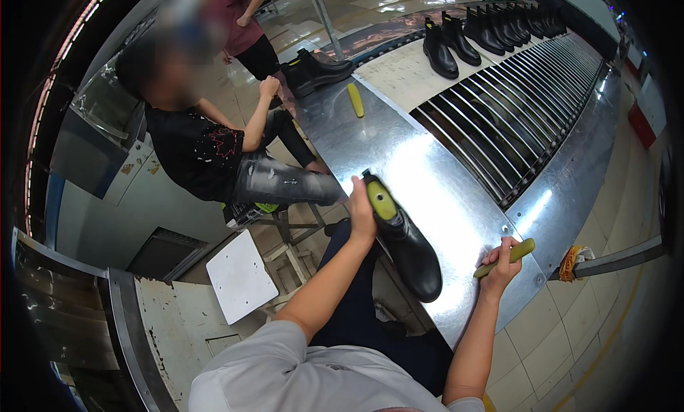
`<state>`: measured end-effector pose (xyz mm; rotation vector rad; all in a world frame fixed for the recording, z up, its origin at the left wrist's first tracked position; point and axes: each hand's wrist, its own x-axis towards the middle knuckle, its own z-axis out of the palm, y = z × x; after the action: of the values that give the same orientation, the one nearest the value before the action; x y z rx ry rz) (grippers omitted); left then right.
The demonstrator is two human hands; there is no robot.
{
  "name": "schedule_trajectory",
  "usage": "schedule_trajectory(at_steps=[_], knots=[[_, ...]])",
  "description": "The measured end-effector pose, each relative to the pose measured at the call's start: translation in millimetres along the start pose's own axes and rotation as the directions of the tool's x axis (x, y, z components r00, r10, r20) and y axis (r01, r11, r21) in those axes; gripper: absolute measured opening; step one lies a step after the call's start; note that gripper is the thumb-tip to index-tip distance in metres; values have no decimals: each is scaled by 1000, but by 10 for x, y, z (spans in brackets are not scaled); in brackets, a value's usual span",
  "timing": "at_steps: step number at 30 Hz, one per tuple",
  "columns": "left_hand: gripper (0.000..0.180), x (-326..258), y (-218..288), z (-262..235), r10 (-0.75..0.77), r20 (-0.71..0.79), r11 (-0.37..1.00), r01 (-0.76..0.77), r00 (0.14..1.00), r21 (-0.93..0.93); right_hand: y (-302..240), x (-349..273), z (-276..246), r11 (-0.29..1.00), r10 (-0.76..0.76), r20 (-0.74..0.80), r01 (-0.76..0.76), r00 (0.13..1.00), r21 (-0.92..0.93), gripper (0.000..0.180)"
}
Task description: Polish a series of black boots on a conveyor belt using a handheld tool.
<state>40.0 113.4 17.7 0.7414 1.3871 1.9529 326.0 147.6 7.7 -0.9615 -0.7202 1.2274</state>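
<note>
A black ankle boot (pixel 412 259) lies at a slant near the front edge of the metal table (pixel 402 155), its toe toward me and to the right. A yellow-green block (pixel 382 205) with a dark round hole shows in its opening. My left hand (pixel 362 211) is closed on the upper end of the boot, beside that opening. Over the table's near right corner, my right hand (pixel 501 264) is closed round a flat, olive-green strip-like piece (pixel 524 249), which sticks out at both sides of the fist.
A similar yellow-green piece (pixel 355 100) lies farther up the table. Beyond it stands a black boot (pixel 313 71). A roller conveyor (pixel 513 109) runs off to the far right, with several black boots (pixel 484 31) behind it. A seated co-worker (pixel 196 145) is at the left.
</note>
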Motion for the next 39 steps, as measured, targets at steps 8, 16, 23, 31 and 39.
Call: schedule_trajectory(at_steps=[8,16,23,31,39], knots=[[57,-510,192,-582,242,189,856,-301,952,420,-2,72,-59,992,25,72,-16,997,-122,24],[75,-494,507,-1074,31,562,944,-209,826,255,-478,-412,196,695,570,324,-232,755,-681,35],[66,-479,476,-830,-157,503,927,-49,850,372,-247,-722,-148,839,500,298,-369,813,-400,43],[60,-398,654,-1292,34,488,848,-283,872,448,-93,-725,308,905,382,311,-421,870,67,39],[42,-678,501,-1320,116,497,866,-333,860,373,-148,-734,284,894,301,402,-403,865,197,36]])
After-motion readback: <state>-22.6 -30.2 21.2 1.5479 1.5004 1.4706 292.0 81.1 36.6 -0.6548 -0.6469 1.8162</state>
